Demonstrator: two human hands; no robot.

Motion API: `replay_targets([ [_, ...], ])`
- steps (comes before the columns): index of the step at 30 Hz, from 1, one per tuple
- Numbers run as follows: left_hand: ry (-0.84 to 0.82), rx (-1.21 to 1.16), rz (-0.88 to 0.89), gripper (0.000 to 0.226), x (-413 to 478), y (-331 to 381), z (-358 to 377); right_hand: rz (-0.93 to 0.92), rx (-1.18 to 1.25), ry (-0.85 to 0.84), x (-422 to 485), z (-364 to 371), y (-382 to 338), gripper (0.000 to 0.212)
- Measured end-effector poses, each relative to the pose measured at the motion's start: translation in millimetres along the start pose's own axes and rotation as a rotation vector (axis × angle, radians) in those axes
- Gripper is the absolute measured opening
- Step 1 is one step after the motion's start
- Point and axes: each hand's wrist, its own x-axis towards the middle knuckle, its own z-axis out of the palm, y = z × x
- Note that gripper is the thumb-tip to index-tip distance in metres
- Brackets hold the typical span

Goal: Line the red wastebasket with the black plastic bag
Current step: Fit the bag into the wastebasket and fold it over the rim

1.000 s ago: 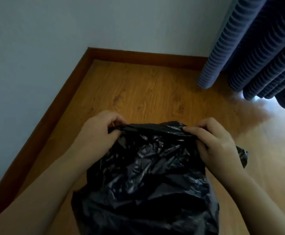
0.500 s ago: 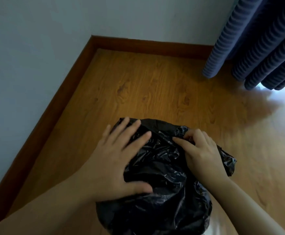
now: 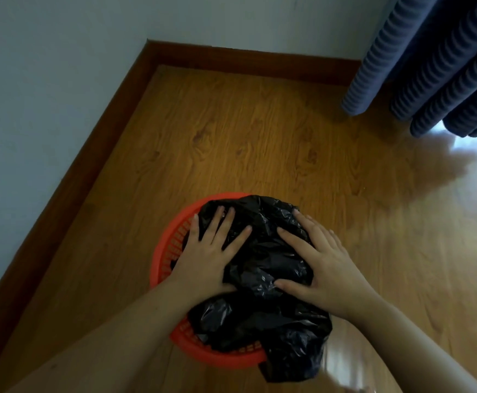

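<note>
Both forearms are bare from the lower edge of the frame up to the wrists, with no sleeve showing. The left hand (image 3: 207,260) and right hand (image 3: 324,263) wear no gloves, rings, watch or bracelet. The fingernails are short and unpainted.

- A warm brown wood-grain laminate floor (image 3: 260,143) fills most of the view and serves as the landmark here.
- A darker brown wooden skirting board (image 3: 248,56) runs along the far edge of the floor and turns down its left edge, meeting in a corner at the far left.
- A plain pale grey-blue painted wall (image 3: 47,95) rises above the skirting on both of those sides.
- A dark blue pleated fabric curtain (image 3: 436,61) hangs over the far right part of the floor, its ribbed folds ending just above the boards.
- A bright patch of daylight (image 3: 470,154) lies on the floor below the curtain's hem, at the right edge.
</note>
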Motion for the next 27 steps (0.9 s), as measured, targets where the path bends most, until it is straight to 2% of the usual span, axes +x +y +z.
replay_targets([
  [2, 0.009, 0.037, 0.005, 0.111, 4, -2, 12, 0.015, 0.007, 0.002, 0, 1, 0, 0.077],
  [5, -0.088, 0.079, 0.004, 0.099, 7, 0, 23, 0.049, -0.07, 0.002, 1, 1, -2, 0.077],
  [9, -0.171, -0.186, -0.007, 0.091, 4, -2, 0, 0.074, -0.121, -0.01, 1, 1, -7, 0.078],
  [12, -0.031, -0.386, -0.033, 0.084, -16, -11, -26, 0.071, -0.114, 0.002, -1, 1, -8, 0.077],
  [14, 0.086, -0.435, -0.013, 0.082, -32, -7, -37, 0.064, -0.099, 0.019, 0, 1, -10, 0.077],
  [16, 0.106, -0.394, 0.085, 0.091, -40, 9, -37, 0.051, -0.092, 0.034, 1, 0, -12, 0.077],
  [18, 0.037, -0.327, 0.157, 0.103, -38, 27, -26, 0.036, -0.081, 0.047, 1, 0, -14, 0.078],
  [20, -0.058, -0.291, 0.139, 0.11, -29, 35, -9, 0.025, -0.074, 0.051, 0, 0, -15, 0.078],
  [22, -0.097, -0.27, 0.123, 0.104, -18, 36, 5, 0.008, -0.063, 0.05, -1, -1, -14, 0.077],
  [27, -0.079, -0.156, 0.117, 0.074, 2, 30, 22, -0.039, -0.025, 0.065, -7, -7, -10, 0.076],
])
